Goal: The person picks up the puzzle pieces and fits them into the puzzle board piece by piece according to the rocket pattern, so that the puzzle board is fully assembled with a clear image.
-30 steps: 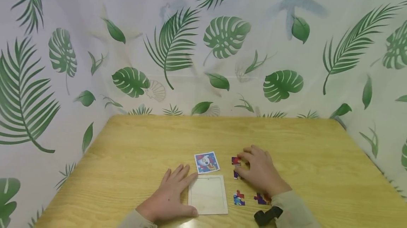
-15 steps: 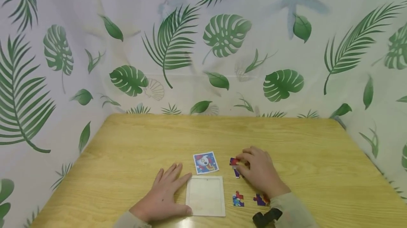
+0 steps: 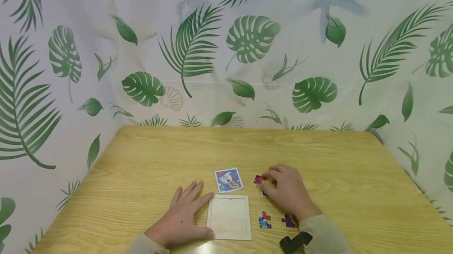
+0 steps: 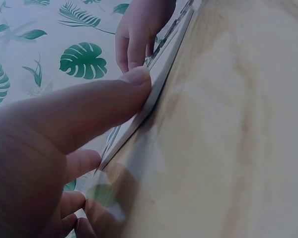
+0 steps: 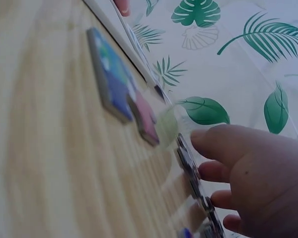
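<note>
In the head view my left hand [image 3: 185,218] lies with fingers spread beside a pale square puzzle tray [image 3: 229,218]. Its thumb and index fingertip meet the tray's left rim; the left wrist view shows the thumb [image 4: 124,89] across that rim. My right hand [image 3: 288,189] bends over a red and purple puzzle piece [image 3: 259,179], holding it between thumb and fingers. Part of another dark piece [image 3: 264,194] peeks out under the thumb; the hand covers the rest. Seen from the right wrist, the thumb [image 5: 203,141] is right at the edge of the pieces.
A picture card [image 3: 229,180] lies just beyond the tray. Nearer me are a blue and red puzzle piece [image 3: 264,220] and a purple one [image 3: 289,221], partly under the right wrist. A black wrist device [image 3: 295,242] hangs low there. A leaf-print curtain [image 3: 212,49] surrounds the table [image 3: 159,159].
The red and purple piece has shifted slightly left with the right fingers, and less of the dark piece below it shows. The left hand stays at the tray.
</note>
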Motion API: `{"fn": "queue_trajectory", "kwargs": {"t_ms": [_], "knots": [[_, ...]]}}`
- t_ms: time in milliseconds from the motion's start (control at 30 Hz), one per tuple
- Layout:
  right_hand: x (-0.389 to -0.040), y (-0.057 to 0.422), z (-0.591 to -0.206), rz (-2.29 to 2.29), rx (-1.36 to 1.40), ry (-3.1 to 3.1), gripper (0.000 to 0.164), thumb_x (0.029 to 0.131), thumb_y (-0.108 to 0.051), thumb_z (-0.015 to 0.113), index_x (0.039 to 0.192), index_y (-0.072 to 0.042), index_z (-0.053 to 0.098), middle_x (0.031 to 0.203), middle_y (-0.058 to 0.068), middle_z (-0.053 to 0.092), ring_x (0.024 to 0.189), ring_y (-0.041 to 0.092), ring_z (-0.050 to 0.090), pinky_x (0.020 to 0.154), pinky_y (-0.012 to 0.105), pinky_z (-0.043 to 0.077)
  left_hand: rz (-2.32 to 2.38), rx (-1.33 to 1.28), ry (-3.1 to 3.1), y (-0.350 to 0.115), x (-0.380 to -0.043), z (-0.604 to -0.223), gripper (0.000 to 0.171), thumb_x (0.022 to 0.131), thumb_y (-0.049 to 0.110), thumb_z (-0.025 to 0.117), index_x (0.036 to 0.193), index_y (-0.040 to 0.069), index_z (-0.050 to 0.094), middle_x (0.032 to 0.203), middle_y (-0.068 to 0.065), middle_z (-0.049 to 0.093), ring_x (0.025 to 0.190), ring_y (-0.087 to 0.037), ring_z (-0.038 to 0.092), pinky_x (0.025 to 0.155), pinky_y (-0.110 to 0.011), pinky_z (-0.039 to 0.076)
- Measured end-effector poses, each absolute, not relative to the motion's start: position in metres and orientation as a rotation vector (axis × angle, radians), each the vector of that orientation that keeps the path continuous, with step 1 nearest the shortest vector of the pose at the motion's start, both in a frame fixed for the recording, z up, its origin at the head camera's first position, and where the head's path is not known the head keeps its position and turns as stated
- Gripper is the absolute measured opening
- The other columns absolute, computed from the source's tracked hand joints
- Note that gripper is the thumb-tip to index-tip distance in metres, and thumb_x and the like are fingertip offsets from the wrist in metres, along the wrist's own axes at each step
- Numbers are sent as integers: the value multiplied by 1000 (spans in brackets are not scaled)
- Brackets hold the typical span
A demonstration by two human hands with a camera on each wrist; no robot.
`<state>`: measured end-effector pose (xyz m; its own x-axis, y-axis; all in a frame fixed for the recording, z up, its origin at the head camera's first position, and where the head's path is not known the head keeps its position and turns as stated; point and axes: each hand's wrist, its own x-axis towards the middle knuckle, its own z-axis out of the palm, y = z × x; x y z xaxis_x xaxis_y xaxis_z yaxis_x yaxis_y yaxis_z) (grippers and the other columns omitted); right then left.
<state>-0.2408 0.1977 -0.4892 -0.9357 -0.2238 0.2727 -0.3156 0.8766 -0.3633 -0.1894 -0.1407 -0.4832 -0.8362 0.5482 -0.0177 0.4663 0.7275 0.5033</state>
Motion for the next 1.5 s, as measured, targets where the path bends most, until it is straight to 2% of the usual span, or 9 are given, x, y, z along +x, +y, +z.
{"fn": "queue_trajectory", "kwargs": {"t_ms": [100, 367, 600, 867, 1300, 1500], "knots": [[-241, 195, -490, 597, 378, -2846, 38, 88, -49, 75, 111, -18, 76, 128, 10, 63, 126, 35, 52, 106, 62, 34, 740, 818, 2760, -141, -190, -484, 102, 75, 76, 68, 157, 21, 41, 166, -18, 17, 153, -36, 7, 116, -66, -2], [-240, 190, -490, 569, 362, -2852, 32, 87, -44, 77, 106, -18, 75, 123, 7, 64, 122, 33, 54, 104, 61, 37, 734, 830, 2747, -140, -188, -483, 101, 76, 76, 68, 157, 21, 40, 166, -18, 16, 153, -38, 7, 116, -66, -3], [-242, 189, -487, 539, 388, -2845, 37, 86, -49, 77, 107, -19, 74, 122, 6, 64, 124, 33, 51, 106, 61, 34, 741, 824, 2755, -136, -185, -479, 101, 76, 77, 68, 157, 22, 41, 166, -19, 17, 153, -40, 6, 114, -69, -3], [-244, 187, -489, 548, 380, -2802, 17, 83, -33, 77, 92, -19, 73, 111, 3, 66, 118, 34, 56, 106, 59, 36, 766, 847, 2715, -137, -187, -479, 103, 75, 76, 69, 157, 22, 41, 166, -18, 16, 153, -38, 5, 114, -69, -5], [-242, 187, -488, 537, 377, -2798, 14, 83, -30, 78, 87, -18, 73, 108, 3, 66, 117, 35, 56, 106, 59, 35, 754, 871, 2723, -138, -187, -482, 100, 75, 73, 71, 156, 21, 43, 166, -16, 19, 153, -38, 7, 114, -69, -3], [-239, 177, -486, 609, 460, -2769, 16, 81, -32, 81, 86, -19, 73, 109, 0, 65, 118, 32, 55, 110, 54, 33, 737, 875, 2745, -138, -187, -483, 101, 74, 74, 72, 155, 21, 44, 166, -16, 20, 153, -38, 9, 115, -68, -2]]}}
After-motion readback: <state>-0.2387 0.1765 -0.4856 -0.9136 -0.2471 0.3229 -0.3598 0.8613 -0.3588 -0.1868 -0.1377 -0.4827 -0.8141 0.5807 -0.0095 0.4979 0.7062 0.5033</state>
